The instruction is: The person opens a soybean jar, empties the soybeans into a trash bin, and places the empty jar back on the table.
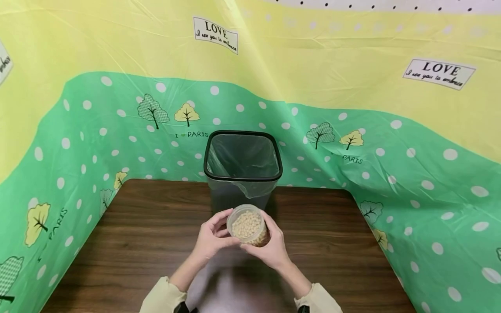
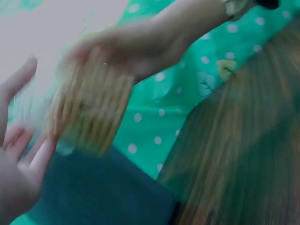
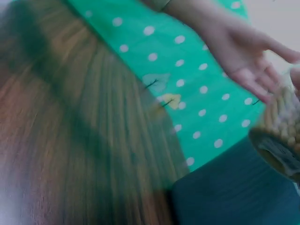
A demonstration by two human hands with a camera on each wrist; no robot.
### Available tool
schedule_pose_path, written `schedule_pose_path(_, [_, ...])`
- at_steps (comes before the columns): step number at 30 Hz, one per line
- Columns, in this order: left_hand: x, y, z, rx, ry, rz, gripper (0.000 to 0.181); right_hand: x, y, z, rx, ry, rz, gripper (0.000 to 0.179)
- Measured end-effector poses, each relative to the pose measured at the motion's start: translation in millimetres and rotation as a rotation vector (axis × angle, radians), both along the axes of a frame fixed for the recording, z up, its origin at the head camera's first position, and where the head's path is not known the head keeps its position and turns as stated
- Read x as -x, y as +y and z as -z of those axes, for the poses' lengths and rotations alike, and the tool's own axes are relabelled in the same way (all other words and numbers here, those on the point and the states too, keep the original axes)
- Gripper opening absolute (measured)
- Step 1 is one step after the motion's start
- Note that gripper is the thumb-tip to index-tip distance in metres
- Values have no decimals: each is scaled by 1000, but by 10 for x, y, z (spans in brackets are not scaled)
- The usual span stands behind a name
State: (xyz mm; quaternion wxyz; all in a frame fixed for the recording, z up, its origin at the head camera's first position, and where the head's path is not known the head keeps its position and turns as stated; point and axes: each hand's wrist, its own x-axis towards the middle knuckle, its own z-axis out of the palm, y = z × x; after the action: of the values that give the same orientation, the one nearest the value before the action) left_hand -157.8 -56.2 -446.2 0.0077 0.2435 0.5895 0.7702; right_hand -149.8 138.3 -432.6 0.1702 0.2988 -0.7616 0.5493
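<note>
Mostly, we see a patterned sheet (image 1: 117, 100), yellow above and green with white dots below, filling the upper part and both sides of the head view. Next in size comes the brown wooden table (image 1: 148, 234), spread across the lower half. At the centre of that view we find a dark bin (image 1: 242, 178) with a black rim, and a clear bag (image 1: 254, 189) lines it and hangs over the front edge. Two cream sleeves (image 1: 162, 298) enter along the bottom edge.

Below the bin's rim, at lower centre, we see the left hand (image 1: 213, 234) and the right hand (image 1: 272, 243) sharing one clear jar (image 1: 259, 239). Each grips it from its own side, thumb toward us and fingers curved about the wall; in the left wrist view the left thumb stands apart from its fingers, though blur hides the exact contact.

The jar is squat, so we cannot call one axis clearly the longer. Its open mouth faces up toward the head camera, leaning slightly to the upper left, with the base toward the lower right. In the right wrist view the base points lower left. Smallest, pale round bits (image 1: 245, 224) fill the jar.
</note>
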Motion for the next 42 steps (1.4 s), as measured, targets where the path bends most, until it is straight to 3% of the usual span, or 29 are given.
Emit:
schedule_pose_path(2, [-40, 20, -27, 39, -10, -69, 68, -30, -6, -28, 34, -5, 33, 82])
schedule_pose_path(4, [-40, -11, -47, 27, -11, -33, 64, -7, 43, 5, 95, -59, -59, 76])
schedule_pose_path(6, [-4, -77, -50, -8, 4, 94, 63, 30, 108, 54, 152, -158, -229, 69])
schedule_pose_path(9, [63, -164, -31, -45, 32, 341, 68, 83, 168, 142, 174, -283, -469, 66])
schedule_pose_path(11, [77, -185, -19, -33, 44, 423, 73, 81, 166, 167, 152, -299, -520, 66])
schedule_pose_path(13, [51, -165, -13, -20, 43, 378, 74, 49, 139, 157, 112, -250, -444, 67])
schedule_pose_path(17, [-61, -38, -42, 68, 29, 56, 73, -55, 53, 10, -16, -103, -85, 76])
schedule_pose_path(19, [-96, 9, -63, 110, 24, -35, 73, -90, 32, -63, -51, -76, 15, 79])
schedule_pose_path(21, [-94, -3, -79, 104, 15, -14, 74, -81, 58, -90, -31, -96, -14, 77])
schedule_pose_path(26, [47, -127, -53, 19, 4, 292, 78, 89, 218, 43, 69, -241, -397, 69])
schedule_pose_path(28, [79, -135, -26, 14, 24, 343, 80, 121, 234, 66, 68, -274, -479, 69])
schedule_pose_path(29, [79, -127, -21, 14, 30, 339, 81, 117, 229, 62, 59, -274, -476, 70])
schedule_pose_path(31, [59, -99, -9, -1, 40, 291, 81, 97, 202, 63, 35, -234, -401, 72])
schedule_pose_path(37, [-20, 28, -23, -35, 45, 2, 72, 31, 77, 96, -87, -26, -7, 86])
schedule_pose_path(40, [-33, 44, -1, -60, 40, -101, 64, -11, 21, 140, -138, 6, 98, 87])
schedule_pose_path(42, [-24, 20, 23, -64, 50, -147, 61, -51, -4, 143, -145, 7, 119, 85])
